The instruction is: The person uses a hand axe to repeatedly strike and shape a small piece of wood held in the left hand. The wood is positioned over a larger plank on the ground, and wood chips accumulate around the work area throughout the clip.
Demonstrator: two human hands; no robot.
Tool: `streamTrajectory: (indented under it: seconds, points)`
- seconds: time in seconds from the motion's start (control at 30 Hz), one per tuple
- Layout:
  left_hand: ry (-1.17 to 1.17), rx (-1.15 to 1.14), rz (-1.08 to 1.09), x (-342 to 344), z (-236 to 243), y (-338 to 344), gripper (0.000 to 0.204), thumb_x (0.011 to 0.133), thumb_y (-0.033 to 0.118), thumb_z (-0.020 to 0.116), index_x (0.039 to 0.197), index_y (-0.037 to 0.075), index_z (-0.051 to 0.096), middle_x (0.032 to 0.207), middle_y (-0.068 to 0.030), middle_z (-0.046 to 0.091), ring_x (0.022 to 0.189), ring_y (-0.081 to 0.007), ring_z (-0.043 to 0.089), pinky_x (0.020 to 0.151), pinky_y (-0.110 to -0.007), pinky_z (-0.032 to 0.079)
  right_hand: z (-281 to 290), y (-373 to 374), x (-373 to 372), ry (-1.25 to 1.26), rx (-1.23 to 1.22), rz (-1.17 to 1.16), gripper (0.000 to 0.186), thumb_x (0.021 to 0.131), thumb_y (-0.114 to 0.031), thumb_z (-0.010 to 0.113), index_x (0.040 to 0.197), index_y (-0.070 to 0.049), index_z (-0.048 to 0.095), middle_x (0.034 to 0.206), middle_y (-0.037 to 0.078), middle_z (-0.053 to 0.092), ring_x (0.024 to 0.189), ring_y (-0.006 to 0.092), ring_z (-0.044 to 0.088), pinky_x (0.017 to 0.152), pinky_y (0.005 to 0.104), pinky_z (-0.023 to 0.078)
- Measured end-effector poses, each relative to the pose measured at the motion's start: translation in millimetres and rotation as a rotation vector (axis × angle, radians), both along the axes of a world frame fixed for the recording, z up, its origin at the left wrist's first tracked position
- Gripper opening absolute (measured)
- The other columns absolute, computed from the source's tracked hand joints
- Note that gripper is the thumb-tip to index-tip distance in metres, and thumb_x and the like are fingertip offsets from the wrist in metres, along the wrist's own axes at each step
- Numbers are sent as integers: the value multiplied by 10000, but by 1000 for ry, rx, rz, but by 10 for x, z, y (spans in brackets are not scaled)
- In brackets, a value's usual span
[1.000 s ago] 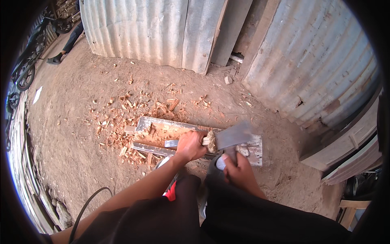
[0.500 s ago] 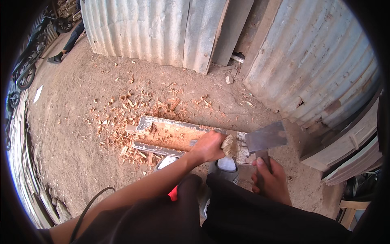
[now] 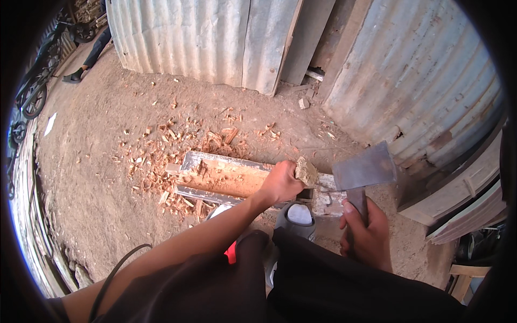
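A grey tool head (image 3: 365, 166) at right has a dark brown handle (image 3: 357, 203); left of it, a straw-coloured tool end (image 3: 306, 171). The wooden block (image 3: 247, 183) shows an orange-tan hollow (image 3: 223, 179) and dark rims (image 3: 231, 160) flecked white. Orange and cream shavings (image 3: 230, 135); brown ground (image 3: 91, 177); far, silvery-grey ridge-striped sheets (image 3: 183, 43).

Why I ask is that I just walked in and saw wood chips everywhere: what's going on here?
A person is working with both hands over a long, hollowed piece of wood on the ground. The left hand grips a tool with a frayed end that sticks out of the fist. The right hand holds a broad, flat-headed tool by its handle, to the right of that end. Wood chips lie in the hollow and on the ground around it.
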State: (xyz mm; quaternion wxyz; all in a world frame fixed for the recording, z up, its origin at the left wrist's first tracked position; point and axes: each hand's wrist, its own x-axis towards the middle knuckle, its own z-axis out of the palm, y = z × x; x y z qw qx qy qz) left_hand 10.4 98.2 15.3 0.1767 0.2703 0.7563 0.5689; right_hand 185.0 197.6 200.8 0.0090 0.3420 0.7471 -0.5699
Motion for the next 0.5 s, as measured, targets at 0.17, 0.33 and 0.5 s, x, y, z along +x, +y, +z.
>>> streamTrajectory:
  seconds: [0.17,0.33,0.5]
  points:
    - [-20,-35,-54,73,9,119,216,741,118,686,780,-91,648,865,-319,671,901,-506,664,796,-502,545,-392,68,-29,-44,239,171,211,1028,-211,631,1116,-22,597,751,55,583,493,126,546,453,311,432]
    - [59,-158,-99,74,-16,81,212,716,115,674,764,-89,645,840,-323,657,879,-498,668,779,-495,547,-326,-16,-82,23,105,40,244,1006,-210,634,1095,14,598,765,113,630,536,167,605,500,344,453]
    - [91,-133,-164,97,-18,50,214,726,124,687,789,-78,652,842,-321,658,879,-493,671,778,-493,550,-329,160,-31,-75,70,112,227,1025,-212,617,1052,11,585,707,78,604,513,149,602,457,336,465]
